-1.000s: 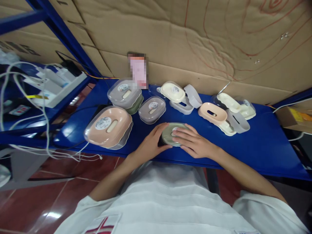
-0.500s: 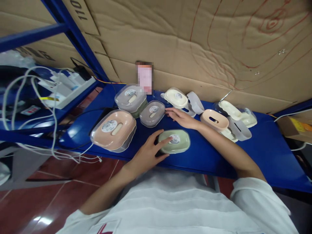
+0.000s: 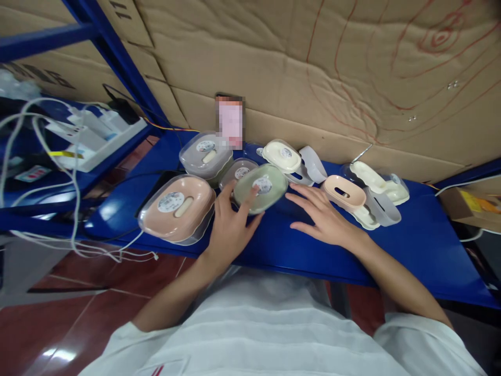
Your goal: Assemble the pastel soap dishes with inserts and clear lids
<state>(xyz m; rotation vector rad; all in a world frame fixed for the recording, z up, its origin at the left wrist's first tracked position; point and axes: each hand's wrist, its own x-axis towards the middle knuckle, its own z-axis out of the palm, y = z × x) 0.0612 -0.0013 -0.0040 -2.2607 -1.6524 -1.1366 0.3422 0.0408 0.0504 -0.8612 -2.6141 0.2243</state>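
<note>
My left hand [image 3: 234, 219] grips a green soap box [image 3: 270, 196] with a clear lid and a round sticker, fingers spread across its sides and top. The green box is raised and overlaps a grey soap box [image 3: 239, 169] behind it, partly hiding it. To the right, my right hand [image 3: 319, 214] has its fingers apart and holds nothing; its fingertips are close to the green box's right end. A cream lidded box [image 3: 282, 156] lies just beyond both hands.
On the left sit a peach box [image 3: 176, 203] and a larger grey box [image 3: 205, 151]. Loose peach [image 3: 344, 192], grey [image 3: 383, 207] and cream parts [image 3: 368, 176] lie on the right. A phone [image 3: 230, 122] leans on the cardboard. White cables [image 3: 78, 209] hang at left.
My left hand has lifted the green box and carried it up and left, over the grey box. My right hand has drawn back toward me and right, away from the grey box.
</note>
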